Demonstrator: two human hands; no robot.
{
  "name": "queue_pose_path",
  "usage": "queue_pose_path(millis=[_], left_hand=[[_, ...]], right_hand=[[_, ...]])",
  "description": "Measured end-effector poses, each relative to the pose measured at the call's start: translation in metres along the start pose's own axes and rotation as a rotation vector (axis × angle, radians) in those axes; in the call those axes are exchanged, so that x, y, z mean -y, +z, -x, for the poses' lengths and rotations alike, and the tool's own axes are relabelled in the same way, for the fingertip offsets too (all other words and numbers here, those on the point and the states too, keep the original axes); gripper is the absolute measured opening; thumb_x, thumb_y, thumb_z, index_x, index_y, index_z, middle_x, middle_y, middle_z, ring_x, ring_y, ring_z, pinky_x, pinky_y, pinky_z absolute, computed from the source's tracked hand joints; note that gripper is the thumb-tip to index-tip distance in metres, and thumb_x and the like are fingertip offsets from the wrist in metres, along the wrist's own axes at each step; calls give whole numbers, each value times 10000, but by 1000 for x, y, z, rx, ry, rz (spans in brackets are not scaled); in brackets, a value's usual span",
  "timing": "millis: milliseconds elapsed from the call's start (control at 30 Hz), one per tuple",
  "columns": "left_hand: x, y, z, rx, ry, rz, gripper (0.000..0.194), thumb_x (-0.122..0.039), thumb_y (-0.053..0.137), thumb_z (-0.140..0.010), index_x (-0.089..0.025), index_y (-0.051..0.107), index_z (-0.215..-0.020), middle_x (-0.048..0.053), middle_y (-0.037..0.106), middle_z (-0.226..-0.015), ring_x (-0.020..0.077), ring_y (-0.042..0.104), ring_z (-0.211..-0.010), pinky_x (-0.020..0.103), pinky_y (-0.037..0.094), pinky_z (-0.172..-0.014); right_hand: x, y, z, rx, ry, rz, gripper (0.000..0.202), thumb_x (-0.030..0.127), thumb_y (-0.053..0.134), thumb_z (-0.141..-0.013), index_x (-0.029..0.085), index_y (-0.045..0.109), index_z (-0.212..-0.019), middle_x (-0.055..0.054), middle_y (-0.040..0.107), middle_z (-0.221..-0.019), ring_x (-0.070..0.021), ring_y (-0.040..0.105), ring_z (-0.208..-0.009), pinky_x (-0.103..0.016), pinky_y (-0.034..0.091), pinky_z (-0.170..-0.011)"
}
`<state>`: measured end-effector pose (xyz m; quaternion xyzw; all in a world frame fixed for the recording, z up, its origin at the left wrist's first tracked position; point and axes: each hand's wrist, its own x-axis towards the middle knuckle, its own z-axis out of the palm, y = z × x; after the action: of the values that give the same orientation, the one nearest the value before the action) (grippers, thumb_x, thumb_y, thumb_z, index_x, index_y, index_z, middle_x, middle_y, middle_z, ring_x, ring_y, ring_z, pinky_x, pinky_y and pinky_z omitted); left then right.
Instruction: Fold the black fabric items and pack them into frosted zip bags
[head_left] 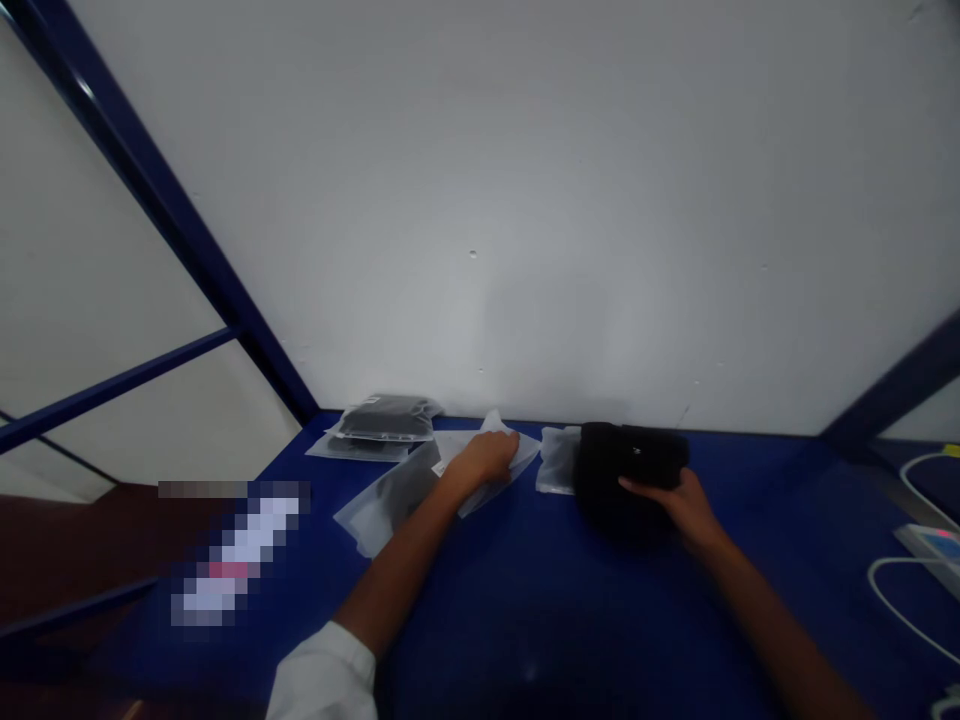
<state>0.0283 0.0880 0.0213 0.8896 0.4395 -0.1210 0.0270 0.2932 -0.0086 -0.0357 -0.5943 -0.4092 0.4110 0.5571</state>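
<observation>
My left hand (491,457) is closed on a translucent plastic bag (525,456) at the middle of the blue table. Under my left forearm lies another frosted bag (397,500) with something dark showing through it. My right hand (686,505) grips the near right edge of a folded black cloth item (630,455), thumb on top and the other fingers hidden. A small pale mark shows on its upper face. Partly beneath the black item, on its left, sits a clear plastic bag (559,460).
Bagged dark items (386,417) are stacked at the table's back left, against the white wall (562,200). A blurred-out pale patch (240,560) lies at the left. A device with a white cable (937,550) is at the right edge. Blue frame posts (165,220) flank the table (525,640).
</observation>
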Motion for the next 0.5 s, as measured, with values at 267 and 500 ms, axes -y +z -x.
queue_pose_path(millis=[267,500], left_hand=[[9,-37,27,-267,15,-81,250,-34,419,-816,-110,653,-860,131,593,-978,228,571,-937,321,465,-780],[7,-44,29,-530,161,-118,281,-7,448,-800,-113,656,-956,110,583,-1016,230,518,-965,352,446,-814]], right_hand=[[-1,2,4,-63,-207,16,504,323,853,-522,185,710,-985,-92,747,-986,-318,697,-914,-482,564,-831],[-21,-8,12,-248,-716,203,239,442,691,-731,300,719,-922,-51,745,-889,-275,711,-816,-412,604,-728]])
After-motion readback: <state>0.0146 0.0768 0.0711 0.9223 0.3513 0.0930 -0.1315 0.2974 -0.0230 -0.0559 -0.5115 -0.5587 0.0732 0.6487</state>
